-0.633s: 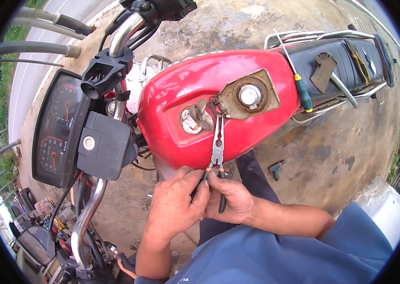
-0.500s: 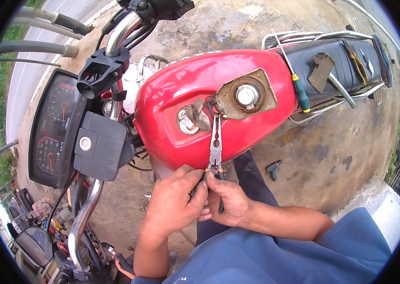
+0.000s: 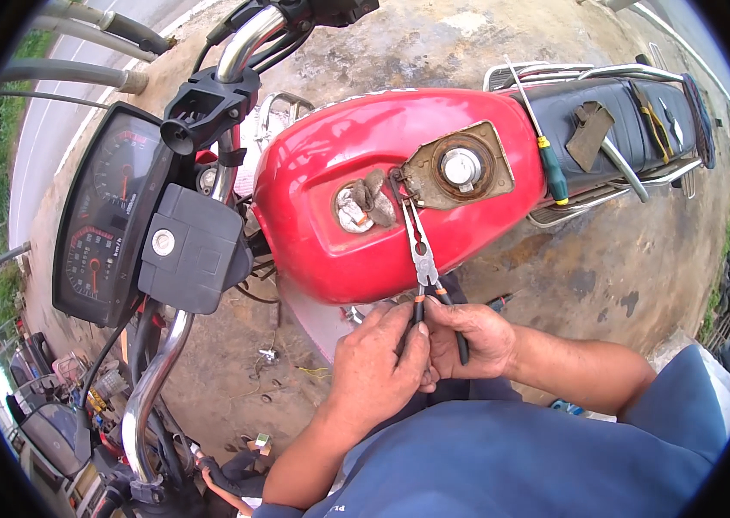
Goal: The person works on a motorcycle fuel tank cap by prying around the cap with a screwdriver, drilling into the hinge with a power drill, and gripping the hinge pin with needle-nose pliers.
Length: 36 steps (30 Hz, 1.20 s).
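Note:
Both my hands are on a pair of long-nose pliers [image 3: 423, 259] with black and orange handles. My left hand [image 3: 375, 358] is closed around the left handle, while my right hand [image 3: 473, 338] grips the other, its thumb lying along the top. The plier tips touch a small rusty hinge piece [image 3: 399, 183] at the left edge of a dirty metal plate [image 3: 492, 155]. This plate surrounds a round filler cap [image 3: 460, 167] on the red motorcycle tank [image 3: 330, 259]. Left of the tips, a grey-brown rag [image 3: 372, 200] and crumpled white material [image 3: 352, 214] lie in a tank recess.
A green-handled screwdriver [image 3: 552, 168], a hammer [image 3: 624, 168] partly under a brown scrap, and yellow-handled pliers [image 3: 657, 129] rest around the black seat [image 3: 615, 112]. Handlebar [image 3: 153, 397] and gauges [image 3: 93, 250] stand at left. A drill-like tool [image 3: 500, 301] lies on the floor.
My hands and the plier handles have swung right, so the pliers now slant more. The handles look a little wider apart. The whole view has shifted slightly; the tips stay at the hinge.

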Each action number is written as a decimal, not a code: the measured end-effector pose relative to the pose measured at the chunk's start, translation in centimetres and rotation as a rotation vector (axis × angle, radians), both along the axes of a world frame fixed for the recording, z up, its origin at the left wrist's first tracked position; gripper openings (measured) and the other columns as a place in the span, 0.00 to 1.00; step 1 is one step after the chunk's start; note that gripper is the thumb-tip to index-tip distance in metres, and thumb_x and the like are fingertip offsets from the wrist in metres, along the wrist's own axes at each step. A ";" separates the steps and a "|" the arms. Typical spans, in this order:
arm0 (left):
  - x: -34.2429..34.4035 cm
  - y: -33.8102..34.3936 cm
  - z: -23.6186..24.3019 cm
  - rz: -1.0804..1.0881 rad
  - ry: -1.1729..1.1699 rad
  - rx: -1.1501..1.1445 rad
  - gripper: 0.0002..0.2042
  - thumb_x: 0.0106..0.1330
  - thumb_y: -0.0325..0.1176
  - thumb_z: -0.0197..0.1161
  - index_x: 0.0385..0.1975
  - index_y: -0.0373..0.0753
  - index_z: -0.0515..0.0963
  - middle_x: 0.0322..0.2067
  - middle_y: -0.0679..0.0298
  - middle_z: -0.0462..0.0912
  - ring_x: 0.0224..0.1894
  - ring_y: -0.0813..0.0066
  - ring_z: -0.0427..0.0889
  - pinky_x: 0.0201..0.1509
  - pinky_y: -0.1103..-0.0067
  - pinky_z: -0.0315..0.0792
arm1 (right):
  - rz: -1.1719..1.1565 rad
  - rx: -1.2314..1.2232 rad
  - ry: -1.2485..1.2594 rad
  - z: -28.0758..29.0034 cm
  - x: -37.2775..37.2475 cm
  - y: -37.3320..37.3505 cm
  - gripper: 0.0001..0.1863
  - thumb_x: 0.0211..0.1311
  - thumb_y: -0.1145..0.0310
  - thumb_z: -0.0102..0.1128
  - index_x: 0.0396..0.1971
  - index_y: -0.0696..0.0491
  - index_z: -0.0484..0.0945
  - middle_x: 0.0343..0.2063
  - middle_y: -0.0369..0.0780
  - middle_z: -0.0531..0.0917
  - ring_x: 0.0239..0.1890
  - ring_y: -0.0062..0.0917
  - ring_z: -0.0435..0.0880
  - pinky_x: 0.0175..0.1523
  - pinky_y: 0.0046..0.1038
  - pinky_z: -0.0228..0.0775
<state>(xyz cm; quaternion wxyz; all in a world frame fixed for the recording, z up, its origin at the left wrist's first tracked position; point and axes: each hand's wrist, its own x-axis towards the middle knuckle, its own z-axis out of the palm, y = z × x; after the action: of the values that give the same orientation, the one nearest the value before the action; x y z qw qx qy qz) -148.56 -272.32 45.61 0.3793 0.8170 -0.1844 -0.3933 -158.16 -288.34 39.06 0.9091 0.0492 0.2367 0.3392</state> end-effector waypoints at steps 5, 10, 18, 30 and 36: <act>4.6 2.6 0.7 -0.153 -0.096 0.065 0.13 0.68 0.34 0.60 0.48 0.35 0.83 0.39 0.50 0.84 0.39 0.47 0.86 0.44 0.61 0.80 | -0.246 -0.106 0.208 2.4 2.7 7.1 0.24 0.77 0.39 0.47 0.41 0.46 0.77 0.34 0.35 0.80 0.35 0.27 0.75 0.39 0.31 0.65; 4.1 1.8 0.3 -0.238 -0.072 0.090 0.13 0.68 0.34 0.60 0.47 0.34 0.82 0.38 0.49 0.84 0.38 0.45 0.85 0.43 0.60 0.79 | -0.159 -0.088 0.184 1.6 1.8 5.8 0.25 0.76 0.37 0.47 0.36 0.46 0.74 0.27 0.32 0.70 0.29 0.22 0.67 0.32 0.24 0.58; -3.3 -4.3 -1.6 0.143 -0.013 -0.104 0.12 0.72 0.34 0.57 0.45 0.31 0.77 0.37 0.45 0.80 0.37 0.42 0.82 0.42 0.56 0.77 | 0.501 -0.146 0.082 1.5 1.9 -7.1 0.31 0.75 0.35 0.45 0.35 0.51 0.78 0.26 0.35 0.73 0.30 0.24 0.71 0.32 0.26 0.65; 5.8 2.4 1.2 -0.304 -0.175 0.132 0.12 0.67 0.35 0.60 0.44 0.36 0.83 0.34 0.51 0.84 0.36 0.46 0.85 0.41 0.58 0.79 | -0.311 -0.040 0.136 1.7 2.7 8.2 0.22 0.78 0.42 0.48 0.42 0.47 0.76 0.32 0.35 0.78 0.32 0.26 0.73 0.38 0.31 0.65; -1.0 -1.2 -1.2 0.002 -0.137 -0.074 0.12 0.70 0.33 0.58 0.44 0.32 0.80 0.36 0.47 0.82 0.38 0.45 0.84 0.42 0.58 0.79 | 0.159 -0.203 0.146 1.9 0.3 -0.5 0.27 0.73 0.35 0.51 0.35 0.47 0.75 0.24 0.32 0.69 0.24 0.20 0.65 0.27 0.22 0.54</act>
<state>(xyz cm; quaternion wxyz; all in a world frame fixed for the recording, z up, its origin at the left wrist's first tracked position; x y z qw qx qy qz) -149.51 -273.54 44.43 0.3961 0.8275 -0.2238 -0.3289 -157.82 -288.85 40.92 0.8602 -0.0375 0.3384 0.3798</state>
